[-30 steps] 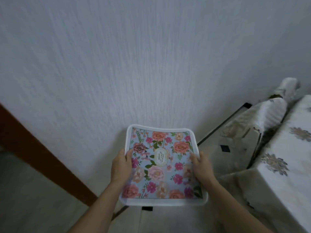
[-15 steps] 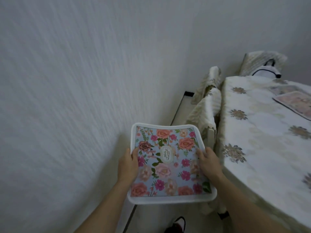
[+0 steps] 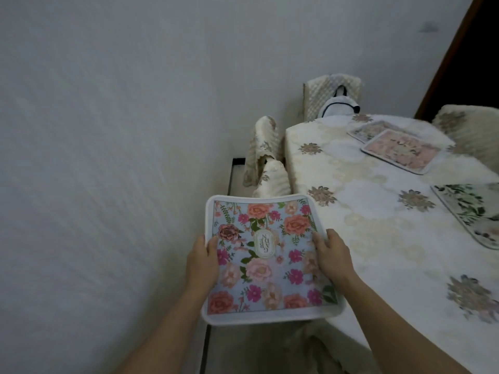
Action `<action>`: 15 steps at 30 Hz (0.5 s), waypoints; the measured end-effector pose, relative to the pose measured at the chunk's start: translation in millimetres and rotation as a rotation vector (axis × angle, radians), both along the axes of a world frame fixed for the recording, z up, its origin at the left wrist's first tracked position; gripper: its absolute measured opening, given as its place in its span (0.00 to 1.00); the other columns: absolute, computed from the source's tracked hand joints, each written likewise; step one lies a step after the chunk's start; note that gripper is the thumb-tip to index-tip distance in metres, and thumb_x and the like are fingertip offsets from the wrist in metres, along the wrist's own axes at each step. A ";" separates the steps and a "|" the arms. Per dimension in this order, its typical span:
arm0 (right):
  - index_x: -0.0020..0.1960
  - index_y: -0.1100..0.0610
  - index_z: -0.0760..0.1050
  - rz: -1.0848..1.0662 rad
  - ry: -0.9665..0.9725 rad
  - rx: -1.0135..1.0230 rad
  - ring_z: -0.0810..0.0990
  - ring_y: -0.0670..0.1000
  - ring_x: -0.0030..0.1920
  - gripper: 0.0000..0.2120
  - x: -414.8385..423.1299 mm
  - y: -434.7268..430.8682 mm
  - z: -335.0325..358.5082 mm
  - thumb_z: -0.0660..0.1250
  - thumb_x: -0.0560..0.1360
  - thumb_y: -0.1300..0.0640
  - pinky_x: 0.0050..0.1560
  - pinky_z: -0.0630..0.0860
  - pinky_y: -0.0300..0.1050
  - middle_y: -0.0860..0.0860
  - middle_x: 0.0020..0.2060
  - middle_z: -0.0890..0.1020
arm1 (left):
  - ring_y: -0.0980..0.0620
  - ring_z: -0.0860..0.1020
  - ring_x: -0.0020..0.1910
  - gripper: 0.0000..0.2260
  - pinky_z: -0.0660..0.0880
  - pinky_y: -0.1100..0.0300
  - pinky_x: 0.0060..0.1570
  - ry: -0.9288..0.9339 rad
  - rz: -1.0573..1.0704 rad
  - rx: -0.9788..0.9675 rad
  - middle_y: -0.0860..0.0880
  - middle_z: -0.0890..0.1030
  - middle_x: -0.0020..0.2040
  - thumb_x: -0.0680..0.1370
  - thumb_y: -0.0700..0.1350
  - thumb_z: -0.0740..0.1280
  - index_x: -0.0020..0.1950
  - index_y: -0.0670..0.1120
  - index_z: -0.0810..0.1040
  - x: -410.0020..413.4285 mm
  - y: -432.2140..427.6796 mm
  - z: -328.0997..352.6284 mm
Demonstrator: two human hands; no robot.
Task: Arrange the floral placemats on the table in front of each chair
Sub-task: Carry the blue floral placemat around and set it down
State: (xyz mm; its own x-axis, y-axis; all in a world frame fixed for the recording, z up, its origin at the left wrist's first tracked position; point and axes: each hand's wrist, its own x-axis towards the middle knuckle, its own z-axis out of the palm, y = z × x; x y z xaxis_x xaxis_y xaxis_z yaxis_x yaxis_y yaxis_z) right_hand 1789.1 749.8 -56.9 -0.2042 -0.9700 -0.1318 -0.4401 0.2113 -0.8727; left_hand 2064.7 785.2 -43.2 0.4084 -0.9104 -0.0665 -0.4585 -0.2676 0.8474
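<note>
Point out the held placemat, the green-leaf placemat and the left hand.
held placemat [image 3: 270, 259], head view, middle of its floral face
green-leaf placemat [image 3: 471, 211], head view, middle of its visible part
left hand [image 3: 201, 261], head view, back of the hand

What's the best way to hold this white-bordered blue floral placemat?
Grip the white-bordered blue floral placemat at its side edges, mid-length, one hand from each side, as the left hand and right hand do: it is thin and wide, so would likely droop otherwise.
</note>
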 end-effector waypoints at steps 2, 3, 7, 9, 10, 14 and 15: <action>0.47 0.53 0.69 -0.033 -0.003 -0.012 0.82 0.47 0.38 0.13 -11.4 -24.3 1.3 0.57 0.81 0.44 0.31 0.75 0.39 0.50 0.41 0.81 | 0.56 0.83 0.32 0.11 0.79 0.61 0.28 0.011 -0.032 -0.001 0.47 0.83 0.38 0.83 0.56 0.57 0.46 0.52 0.72 -8.2 -33.7 -1.9; 0.47 0.53 0.69 -0.049 -0.008 -0.014 0.82 0.46 0.38 0.13 -16.3 -34.3 1.3 0.57 0.81 0.44 0.30 0.75 0.38 0.49 0.41 0.81 | 0.56 0.83 0.32 0.11 0.79 0.61 0.28 0.012 -0.047 0.000 0.47 0.83 0.38 0.83 0.56 0.57 0.46 0.51 0.72 -11.9 -47.8 -2.6; 0.50 0.54 0.70 -0.088 -0.006 -0.010 0.82 0.47 0.39 0.13 -30.4 -70.2 -1.3 0.58 0.81 0.44 0.30 0.76 0.39 0.50 0.42 0.81 | 0.51 0.83 0.35 0.13 0.82 0.52 0.34 0.007 -0.090 -0.009 0.48 0.82 0.38 0.83 0.55 0.57 0.46 0.49 0.73 -24.3 -98.3 -0.5; 0.50 0.54 0.70 -0.120 -0.002 -0.016 0.82 0.47 0.38 0.13 -35.3 -88.5 -1.2 0.58 0.81 0.44 0.30 0.75 0.39 0.50 0.42 0.81 | 0.52 0.83 0.35 0.13 0.82 0.53 0.34 0.010 -0.121 -0.018 0.49 0.82 0.38 0.83 0.54 0.57 0.47 0.48 0.73 -30.9 -125.3 3.5; 0.50 0.54 0.70 -0.140 -0.001 -0.019 0.82 0.46 0.38 0.13 -38.0 -98.0 -1.7 0.58 0.81 0.44 0.30 0.74 0.39 0.50 0.42 0.81 | 0.54 0.83 0.33 0.13 0.81 0.55 0.32 0.016 -0.141 -0.023 0.49 0.81 0.37 0.83 0.54 0.57 0.48 0.47 0.73 -34.5 -139.7 5.4; 0.47 0.52 0.70 -0.257 -0.027 -0.016 0.82 0.45 0.36 0.13 -51.7 -127.0 -7.1 0.58 0.81 0.44 0.26 0.73 0.35 0.49 0.41 0.81 | 0.51 0.83 0.37 0.13 0.80 0.58 0.31 0.033 -0.253 -0.039 0.47 0.81 0.39 0.83 0.53 0.57 0.50 0.44 0.73 -50.9 -200.7 7.8; 0.47 0.52 0.70 -0.293 -0.045 -0.013 0.82 0.46 0.36 0.13 -56.2 -133.8 -9.2 0.58 0.81 0.43 0.26 0.74 0.35 0.49 0.40 0.82 | 0.47 0.83 0.40 0.13 0.81 0.52 0.36 0.024 -0.293 -0.034 0.44 0.82 0.42 0.83 0.53 0.57 0.51 0.44 0.73 -57.4 -218.1 8.2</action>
